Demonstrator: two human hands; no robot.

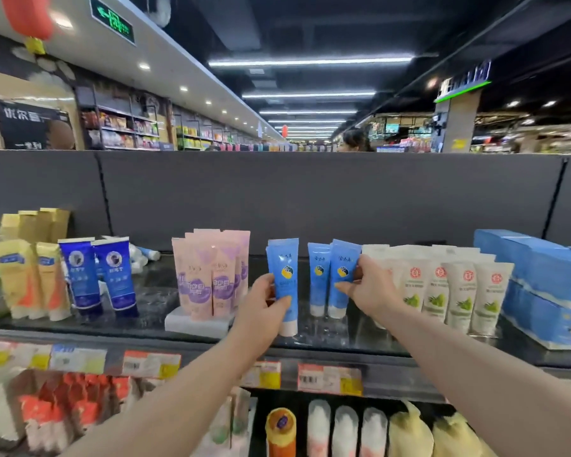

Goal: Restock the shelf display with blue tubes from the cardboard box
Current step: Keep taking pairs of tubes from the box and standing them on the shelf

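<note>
The left hand point(263, 305) is wrapped around a light blue tube point(284, 282), thumb across the front and fingers behind it, holding it upright with its white cap down, just above the front of the shelf point(152, 301). A second tube of the same kind seems to sit close behind it, though only a sliver of its edge shows. The right hand point(366, 288) pinches another blue tube point(342, 275) by its right edge, thumb low on the front and fingertips at the side, keeping it standing on the shelf. Touching that one on its left stands a third blue tube point(318, 278), also cap down.

Left of the held tube is a cluster of pink and purple tubes point(211, 275) on a small white stand. Further left are two dark blue tubes point(99, 275), then yellow and orange tubes point(30, 278). Right of the right hand, rows of white tubes with green leaf prints point(449, 288) stand packed together, and beyond them lie stacked blue boxes point(534, 282). Price labels point(330, 379) line the shelf's front edge below both forearms. The cardboard box is out of view.
</note>
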